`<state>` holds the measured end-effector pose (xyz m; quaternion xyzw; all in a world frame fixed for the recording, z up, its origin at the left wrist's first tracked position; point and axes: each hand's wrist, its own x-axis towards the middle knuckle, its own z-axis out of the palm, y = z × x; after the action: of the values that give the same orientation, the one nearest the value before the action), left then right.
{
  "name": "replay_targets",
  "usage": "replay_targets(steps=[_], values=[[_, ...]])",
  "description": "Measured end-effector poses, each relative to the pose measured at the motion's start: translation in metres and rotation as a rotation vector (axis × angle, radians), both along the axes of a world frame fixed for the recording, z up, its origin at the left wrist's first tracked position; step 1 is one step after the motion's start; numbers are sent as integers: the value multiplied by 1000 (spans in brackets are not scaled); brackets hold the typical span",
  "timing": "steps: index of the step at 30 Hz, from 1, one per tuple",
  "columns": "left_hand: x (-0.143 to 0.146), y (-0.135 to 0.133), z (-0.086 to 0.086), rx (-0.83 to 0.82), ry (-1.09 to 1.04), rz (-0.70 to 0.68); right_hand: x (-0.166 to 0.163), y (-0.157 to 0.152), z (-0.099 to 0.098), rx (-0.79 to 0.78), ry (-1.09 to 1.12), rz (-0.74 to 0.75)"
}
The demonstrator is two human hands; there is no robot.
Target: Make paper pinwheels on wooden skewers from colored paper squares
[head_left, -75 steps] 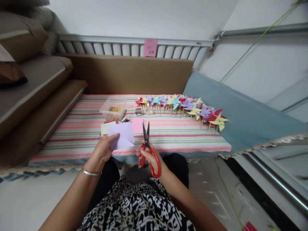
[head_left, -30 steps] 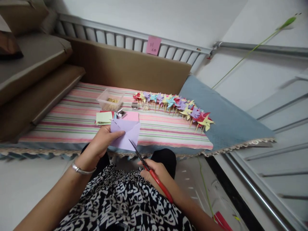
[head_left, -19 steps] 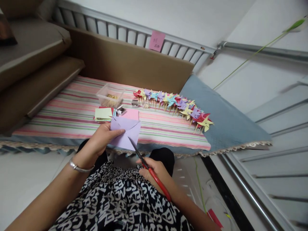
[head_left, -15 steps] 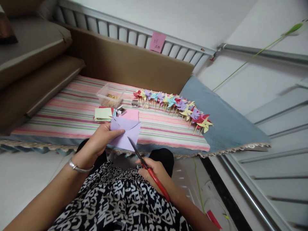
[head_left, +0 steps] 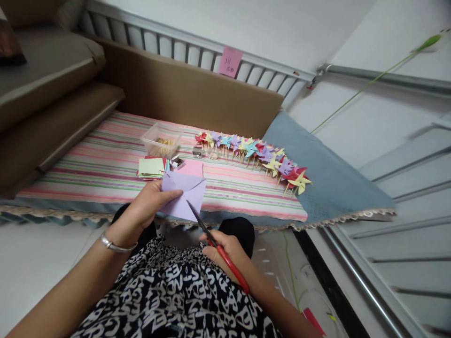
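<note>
Two hands are busy in the head view. The left hand [head_left: 151, 199] pinches the purple paper [head_left: 193, 196], thumb on top, and holds it up near the front edge of the striped cloth [head_left: 243, 190]. The right hand [head_left: 230, 251] is wrapped around the red scissors [head_left: 229, 264] — the black blades lie across the low right part of the paper, tips toward its middle. I can't tell if the blades are open. A line runs in from the paper's top right corner, too.

Just past the left hand lie a stack of cards [head_left: 151, 167], a green one on top, and a pink sheet [head_left: 192, 166]. Behind them sits a clear box [head_left: 148, 145] with thin sticks [head_left: 164, 149] in it. Lots of pinwheels [head_left: 251, 148] stand in a bent row to the right — red, yellow, blue and purple.
</note>
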<state>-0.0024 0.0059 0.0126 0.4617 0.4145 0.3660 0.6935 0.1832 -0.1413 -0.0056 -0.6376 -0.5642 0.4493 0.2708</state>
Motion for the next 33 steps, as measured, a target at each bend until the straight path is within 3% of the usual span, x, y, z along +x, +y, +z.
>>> replay_targets(steps=[18, 25, 29, 33], values=[[3, 3, -3, 42, 60, 5, 2, 1, -3, 45, -61, 11], [-11, 26, 3, 96, 133, 86, 30, -12, -13, 43, -205, 205], [-9, 26, 7, 90, 187, -61, 50, -11, -19, 182, -144, 33], [9, 15, 0, 62, 206, -295, 48, 20, -16, 343, 69, -259]])
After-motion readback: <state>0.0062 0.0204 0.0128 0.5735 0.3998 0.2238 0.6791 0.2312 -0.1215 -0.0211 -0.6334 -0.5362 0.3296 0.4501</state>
